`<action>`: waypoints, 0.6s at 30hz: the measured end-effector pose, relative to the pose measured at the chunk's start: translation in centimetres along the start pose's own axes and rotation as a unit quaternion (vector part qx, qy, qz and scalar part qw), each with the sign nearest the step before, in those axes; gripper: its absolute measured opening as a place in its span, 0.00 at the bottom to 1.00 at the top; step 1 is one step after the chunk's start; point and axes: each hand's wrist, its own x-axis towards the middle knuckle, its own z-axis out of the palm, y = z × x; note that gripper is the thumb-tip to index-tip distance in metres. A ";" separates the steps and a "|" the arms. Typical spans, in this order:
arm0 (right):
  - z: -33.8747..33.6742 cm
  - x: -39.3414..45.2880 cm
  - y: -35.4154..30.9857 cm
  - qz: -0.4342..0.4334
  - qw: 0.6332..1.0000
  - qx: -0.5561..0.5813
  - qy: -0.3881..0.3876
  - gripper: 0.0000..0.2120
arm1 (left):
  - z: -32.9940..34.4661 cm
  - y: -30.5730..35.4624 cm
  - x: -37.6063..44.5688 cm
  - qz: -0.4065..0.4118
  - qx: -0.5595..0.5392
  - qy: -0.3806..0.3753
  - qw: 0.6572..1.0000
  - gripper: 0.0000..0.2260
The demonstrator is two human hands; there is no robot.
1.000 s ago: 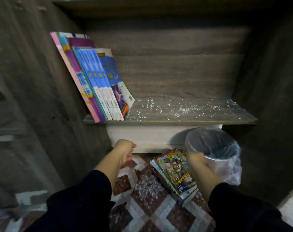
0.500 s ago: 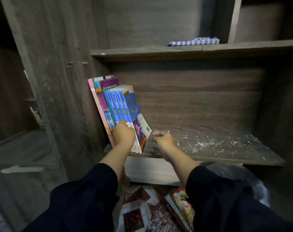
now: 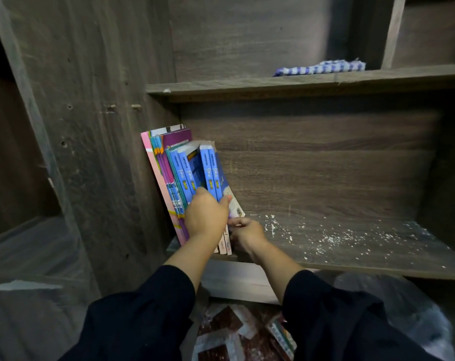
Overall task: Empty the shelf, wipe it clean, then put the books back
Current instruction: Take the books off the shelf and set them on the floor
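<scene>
A row of thin books (image 3: 179, 165) leans against the left wall of the dark wooden shelf (image 3: 351, 246). Several have blue spines; pink and purple ones stand furthest left. My left hand (image 3: 207, 217) has its fingers pushed in between the blue books, splitting off the right-hand few, with its thumb on their right face. My right hand (image 3: 244, 234) holds the lower right side of that same bunch, near the shelf's front edge. White crumbs and dust (image 3: 325, 230) cover the bare shelf board to the right.
A blue-and-white checked cloth (image 3: 320, 67) lies on the shelf above. Below, a stack of colourful books (image 3: 281, 334) rests on the patterned floor, and a bin lined with a clear bag (image 3: 403, 308) stands under the shelf at the right. A wooden side panel (image 3: 91, 126) rises at the left.
Both hands rose from the floor to the shelf. The left hand has worked its fingers between the blue books, opening a gap, and the right hand moved left onto the bunch.
</scene>
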 end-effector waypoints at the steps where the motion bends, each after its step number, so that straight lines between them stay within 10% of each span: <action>1: -0.3 0.0 0.0 -0.001 1.000 -0.006 -0.003 0.19 | 0.1 0.5 0.2 0.007 0.024 -0.027 0.999 0.25; 10: -2.6 -0.3 0.9 0.078 0.996 -0.030 0.005 0.06 | 1.2 0.8 1.5 -0.046 -0.082 -0.033 0.995 0.21; 18: -6.9 -2.0 -0.5 0.115 0.944 0.308 0.018 0.18 | -4.0 3.2 0.6 -0.156 -0.366 -0.207 0.894 0.14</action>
